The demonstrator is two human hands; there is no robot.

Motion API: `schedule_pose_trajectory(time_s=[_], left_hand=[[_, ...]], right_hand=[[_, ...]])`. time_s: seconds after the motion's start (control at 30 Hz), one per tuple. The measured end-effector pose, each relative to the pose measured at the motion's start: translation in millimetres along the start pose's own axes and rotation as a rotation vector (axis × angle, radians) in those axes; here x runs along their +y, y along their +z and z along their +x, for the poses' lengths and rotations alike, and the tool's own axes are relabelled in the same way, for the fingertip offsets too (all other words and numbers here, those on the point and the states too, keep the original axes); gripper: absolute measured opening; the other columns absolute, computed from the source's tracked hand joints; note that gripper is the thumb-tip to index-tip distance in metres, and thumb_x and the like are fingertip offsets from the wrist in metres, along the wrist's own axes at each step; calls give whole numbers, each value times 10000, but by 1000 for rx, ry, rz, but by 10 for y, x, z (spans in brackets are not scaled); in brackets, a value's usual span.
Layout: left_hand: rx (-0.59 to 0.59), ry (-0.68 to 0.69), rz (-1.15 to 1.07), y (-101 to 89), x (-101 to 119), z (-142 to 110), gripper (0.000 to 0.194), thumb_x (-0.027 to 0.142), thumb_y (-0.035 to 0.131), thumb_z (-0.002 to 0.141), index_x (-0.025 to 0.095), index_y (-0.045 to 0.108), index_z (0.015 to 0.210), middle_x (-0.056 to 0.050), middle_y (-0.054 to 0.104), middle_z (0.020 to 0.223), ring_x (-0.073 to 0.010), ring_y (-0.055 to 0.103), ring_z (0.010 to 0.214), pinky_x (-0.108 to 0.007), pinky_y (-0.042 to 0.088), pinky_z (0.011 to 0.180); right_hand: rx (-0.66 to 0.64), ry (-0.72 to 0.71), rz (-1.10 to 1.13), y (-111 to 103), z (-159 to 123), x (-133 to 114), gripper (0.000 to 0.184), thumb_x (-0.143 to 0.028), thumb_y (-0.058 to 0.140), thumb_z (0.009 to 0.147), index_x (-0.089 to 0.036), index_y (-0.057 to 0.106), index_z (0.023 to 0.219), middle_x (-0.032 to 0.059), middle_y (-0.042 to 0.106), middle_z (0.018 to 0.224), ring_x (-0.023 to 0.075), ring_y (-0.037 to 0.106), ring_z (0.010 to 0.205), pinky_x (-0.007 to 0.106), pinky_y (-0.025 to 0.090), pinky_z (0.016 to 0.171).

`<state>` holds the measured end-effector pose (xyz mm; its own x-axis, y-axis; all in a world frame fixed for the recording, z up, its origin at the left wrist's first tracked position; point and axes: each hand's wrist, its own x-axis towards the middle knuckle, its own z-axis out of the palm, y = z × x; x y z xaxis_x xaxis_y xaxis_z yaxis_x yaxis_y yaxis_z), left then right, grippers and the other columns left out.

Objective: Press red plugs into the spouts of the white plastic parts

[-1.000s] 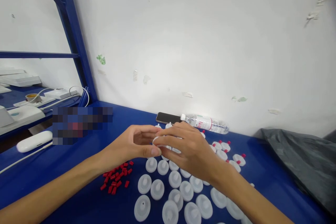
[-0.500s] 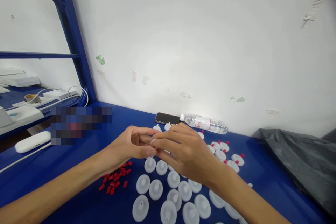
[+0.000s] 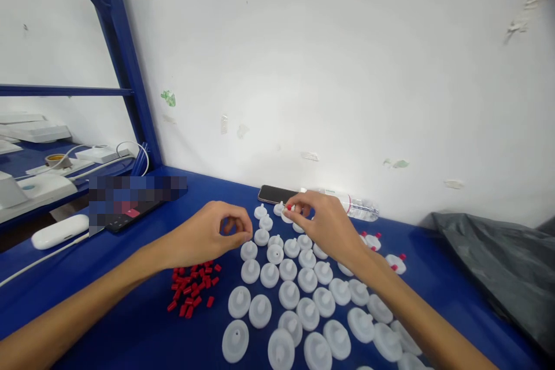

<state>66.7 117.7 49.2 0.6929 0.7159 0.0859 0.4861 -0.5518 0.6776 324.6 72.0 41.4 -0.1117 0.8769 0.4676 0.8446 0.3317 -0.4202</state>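
Several white round plastic caps (image 3: 288, 295) with a centre nozzle lie in rows on the blue table (image 3: 130, 335). A heap of small red plugs (image 3: 193, 288) sits to their left. My right hand (image 3: 325, 225) reaches to the far end of the rows and pinches a white cap with a red plug (image 3: 287, 211) on it. My left hand (image 3: 208, 235) hovers just above the red heap, fingers curled in a loose pinch; what it holds, if anything, I cannot make out. More caps with red tips (image 3: 372, 240) lie to the right.
A phone (image 3: 274, 193) and a lying water bottle (image 3: 358, 205) rest against the white wall. A dark grey bag (image 3: 494, 266) fills the right side. A black device (image 3: 125, 218), a white case (image 3: 58, 231) and cables lie at the left by the blue shelf frame (image 3: 125, 63).
My hands were together holding one cap over the rows. They have parted: the right hand moved the plugged cap toward the far end, the left drew back to the left.
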Motion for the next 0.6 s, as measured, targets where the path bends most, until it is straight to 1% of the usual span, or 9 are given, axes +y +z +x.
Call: schedule_pose_trajectory(time_s=[0.07, 0.13, 0.17, 0.23, 0.3, 0.37, 0.5, 0.6], left_hand=[[-133, 5, 52, -85, -29, -40, 152, 346, 716, 885, 228, 770, 806, 8, 714, 806, -159, 596, 745, -268, 441, 683], [-259, -7, 96, -151, -54, -90, 68, 319, 769, 838, 261, 793, 813, 12, 751, 879, -183, 653, 843, -264, 463, 728], [-307, -17, 114, -173, -62, -113, 38, 311, 786, 820, 275, 798, 816, 15, 761, 903, -197, 673, 892, -264, 470, 746], [-358, -43, 144, -195, -64, -146, 28, 301, 797, 804, 289, 800, 829, 13, 768, 939, -222, 690, 959, -268, 480, 765], [-369, -69, 182, -199, -59, -158, 46, 307, 786, 810, 296, 801, 852, 3, 770, 954, -238, 696, 975, -273, 488, 762], [-354, -84, 216, -201, -65, -153, 76, 324, 756, 837, 303, 807, 889, -9, 771, 977, -248, 697, 979, -279, 494, 759], [-307, -81, 243, -227, -139, -127, 116, 337, 715, 868, 310, 817, 917, -24, 767, 988, -248, 691, 967, -284, 490, 763], [-300, -88, 251, -239, -209, -117, 98, 336, 748, 833, 299, 823, 885, -32, 773, 963, -257, 693, 967, -283, 492, 748]], right_hand=[[-55, 23, -14, 61, 7, 123, 55, -244, 740, 936, -242, 793, 920, -6, 776, 815, 179, 717, 727, 309, 507, 660], [-103, 38, -26, 119, -1, 205, 75, -212, 727, 929, -234, 799, 920, 3, 799, 833, 194, 746, 773, 316, 530, 693], [-123, 40, -32, 141, -9, 230, 80, -205, 725, 926, -230, 801, 920, 9, 808, 848, 200, 755, 795, 320, 540, 712], [-159, 35, -48, 168, -24, 251, 87, -201, 722, 924, -227, 804, 910, 17, 816, 865, 206, 762, 813, 325, 549, 731], [-190, 21, -67, 173, -34, 252, 75, -221, 736, 918, -232, 805, 889, 16, 816, 872, 208, 758, 809, 331, 550, 736], [-195, 6, -93, 164, -36, 256, 92, -266, 723, 943, -237, 807, 919, 23, 812, 902, 226, 746, 842, 362, 552, 772], [-137, -19, -151, 142, -25, 312, 303, -360, 521, 1075, -213, 784, 1109, 94, 792, 1057, 294, 698, 1055, 483, 524, 933], [-144, -54, -167, 151, -28, 370, 375, -388, 440, 1111, -214, 747, 1240, 111, 775, 1174, 305, 663, 1172, 508, 497, 1012]])
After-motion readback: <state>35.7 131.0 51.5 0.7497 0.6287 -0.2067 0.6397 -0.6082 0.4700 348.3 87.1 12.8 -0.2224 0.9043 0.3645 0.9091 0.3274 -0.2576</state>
